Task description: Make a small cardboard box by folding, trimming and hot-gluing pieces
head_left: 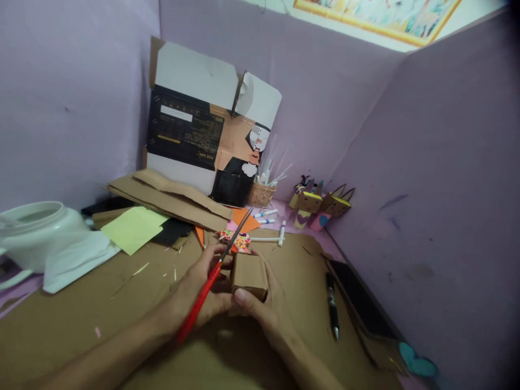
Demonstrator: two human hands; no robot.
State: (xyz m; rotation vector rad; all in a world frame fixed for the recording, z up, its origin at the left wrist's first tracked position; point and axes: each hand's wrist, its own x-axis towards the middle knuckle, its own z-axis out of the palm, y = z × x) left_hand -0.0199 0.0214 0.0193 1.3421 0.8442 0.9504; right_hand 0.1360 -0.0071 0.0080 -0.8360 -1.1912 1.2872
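Note:
A small brown cardboard box (249,271) is held between my two hands, just above the cardboard-covered table. My right hand (274,303) wraps its right side, thumb on the near edge and fingers hidden behind. On the left, my left hand (195,287) is curled against the box, thumb low and fingers at the far side. Red-handled scissors (207,287) lie slantwise across that hand, between thumb and fingers, blades closed and pointing up and away. How the fingers hold the handles is hidden. Beyond the box lies a colourful patterned piece (239,241).
Yellow paper (132,230), cardboard strips (182,200) and a white pot (44,233) are at left. Markers (281,233) and a basket of sticks (262,193) stand behind. A pen (332,306), a dark flat device (363,298) and cardboard figures (309,203) are at right.

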